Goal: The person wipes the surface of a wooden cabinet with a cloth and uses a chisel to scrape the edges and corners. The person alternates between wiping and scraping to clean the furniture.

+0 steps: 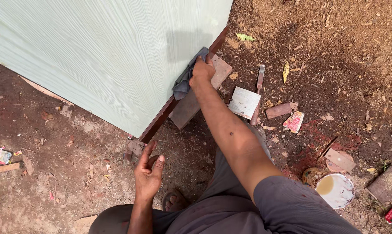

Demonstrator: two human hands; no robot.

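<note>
Nearest, the left hand (147, 173) hangs slack and empty, fingers loosely curled above the dirt ground (52, 182). Farther out, the right hand (202, 71) clutches a grey rag (183, 80) against the brown edge (170, 104) of the pale green panel (104, 56), which rests on a wooden block (191, 102). With only one hand bracing it, hard rubbing could probably shift the panel off the block, or grit could scratch the finish.

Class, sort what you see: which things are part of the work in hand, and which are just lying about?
In use: right hand, grey cloth, pale green panel, its brown edge.

Lying about: left hand (empty), chisel, white tub, wood offcuts, wrappers.
</note>
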